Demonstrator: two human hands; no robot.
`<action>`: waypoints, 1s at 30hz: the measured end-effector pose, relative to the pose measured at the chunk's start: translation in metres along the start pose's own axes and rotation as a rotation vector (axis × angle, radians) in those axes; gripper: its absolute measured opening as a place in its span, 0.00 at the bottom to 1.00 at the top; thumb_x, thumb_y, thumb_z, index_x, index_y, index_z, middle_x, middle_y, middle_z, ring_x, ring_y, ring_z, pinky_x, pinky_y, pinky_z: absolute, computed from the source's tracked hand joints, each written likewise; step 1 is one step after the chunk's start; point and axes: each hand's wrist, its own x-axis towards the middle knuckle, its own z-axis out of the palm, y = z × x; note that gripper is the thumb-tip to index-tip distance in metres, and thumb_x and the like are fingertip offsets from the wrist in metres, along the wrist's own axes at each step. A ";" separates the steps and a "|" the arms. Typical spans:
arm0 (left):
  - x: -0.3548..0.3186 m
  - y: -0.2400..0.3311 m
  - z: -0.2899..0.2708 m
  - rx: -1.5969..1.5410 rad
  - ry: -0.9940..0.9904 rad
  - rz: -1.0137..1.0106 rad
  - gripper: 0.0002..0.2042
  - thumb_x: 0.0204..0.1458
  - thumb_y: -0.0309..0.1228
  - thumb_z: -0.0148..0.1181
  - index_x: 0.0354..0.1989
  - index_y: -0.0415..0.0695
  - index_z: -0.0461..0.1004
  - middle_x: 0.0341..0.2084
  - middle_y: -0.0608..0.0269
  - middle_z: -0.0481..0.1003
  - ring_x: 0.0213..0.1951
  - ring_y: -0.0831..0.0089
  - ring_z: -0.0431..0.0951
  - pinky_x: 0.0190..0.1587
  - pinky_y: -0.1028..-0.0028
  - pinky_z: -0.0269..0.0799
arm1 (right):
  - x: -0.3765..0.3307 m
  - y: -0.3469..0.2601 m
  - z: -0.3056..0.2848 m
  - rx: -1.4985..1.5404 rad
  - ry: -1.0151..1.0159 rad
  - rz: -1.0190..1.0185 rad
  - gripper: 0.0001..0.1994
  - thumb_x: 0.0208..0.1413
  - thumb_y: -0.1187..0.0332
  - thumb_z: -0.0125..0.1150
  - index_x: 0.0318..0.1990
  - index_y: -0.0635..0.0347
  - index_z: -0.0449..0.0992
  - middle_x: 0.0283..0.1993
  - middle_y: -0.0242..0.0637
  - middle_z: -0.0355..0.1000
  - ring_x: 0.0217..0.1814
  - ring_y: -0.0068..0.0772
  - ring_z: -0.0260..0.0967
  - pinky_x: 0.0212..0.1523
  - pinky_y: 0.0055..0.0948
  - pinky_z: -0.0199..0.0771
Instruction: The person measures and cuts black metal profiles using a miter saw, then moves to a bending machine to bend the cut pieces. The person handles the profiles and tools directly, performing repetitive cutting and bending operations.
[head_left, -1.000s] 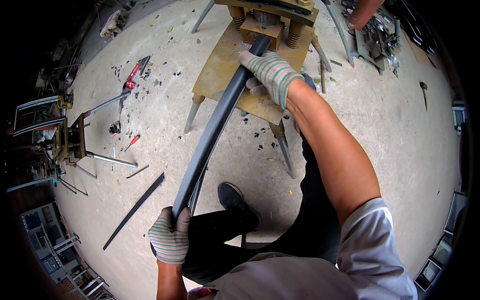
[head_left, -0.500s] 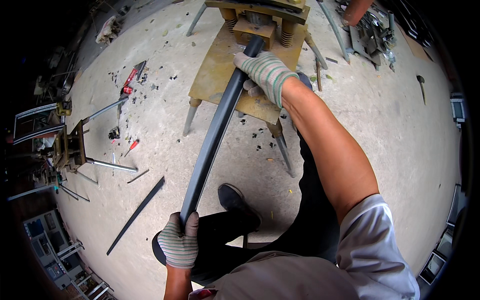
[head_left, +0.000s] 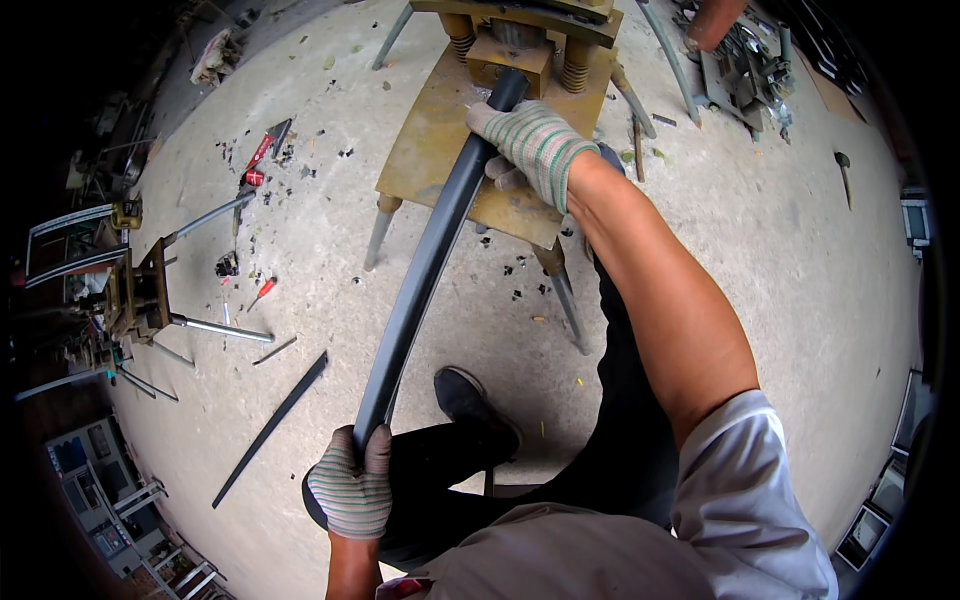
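A long dark grey metal profile (head_left: 428, 255) runs slantwise from my lap up to a yellow punch press (head_left: 510, 65). Wearing a striped knit glove, my left hand (head_left: 352, 488) is wrapped round the profile's near end. My right hand (head_left: 530, 145), gloved alike, grips it close to the far end, above the press's yellow base plate (head_left: 425, 150). That far end lies at the front of the press's die block; whether it reaches inside I cannot tell.
Another dark profile (head_left: 270, 430) lies on the concrete floor at the left, near a red-handled screwdriver (head_left: 263, 290) and a red can (head_left: 254, 178). A metal-legged stand (head_left: 150, 290) is at the far left. A hammer (head_left: 845, 178) lies at the right, and metal parts (head_left: 745, 85) at the back right.
My left hand and the profile's near end have shifted slightly to the left. My right hand keeps its grip in nearly the same place.
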 end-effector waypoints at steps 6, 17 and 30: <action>0.007 -0.008 0.004 0.058 0.054 0.065 0.17 0.63 0.42 0.66 0.38 0.36 0.79 0.17 0.51 0.74 0.20 0.62 0.74 0.26 0.67 0.70 | 0.003 0.003 0.000 0.033 -0.032 -0.006 0.21 0.65 0.50 0.64 0.43 0.63 0.79 0.32 0.33 0.76 0.24 0.22 0.72 0.19 0.21 0.76; 0.005 0.000 0.002 -0.013 0.028 0.027 0.17 0.63 0.42 0.66 0.38 0.36 0.78 0.17 0.51 0.72 0.20 0.64 0.69 0.27 0.66 0.69 | 0.001 0.003 0.001 0.008 -0.025 -0.022 0.21 0.64 0.49 0.65 0.41 0.63 0.77 0.30 0.32 0.74 0.24 0.23 0.71 0.19 0.21 0.76; 0.035 -0.023 -0.006 0.038 0.034 0.080 0.15 0.60 0.40 0.69 0.37 0.37 0.79 0.19 0.50 0.75 0.21 0.57 0.76 0.28 0.66 0.71 | 0.003 0.002 0.008 0.065 0.008 0.019 0.18 0.65 0.53 0.65 0.47 0.61 0.75 0.33 0.32 0.73 0.25 0.23 0.74 0.23 0.22 0.82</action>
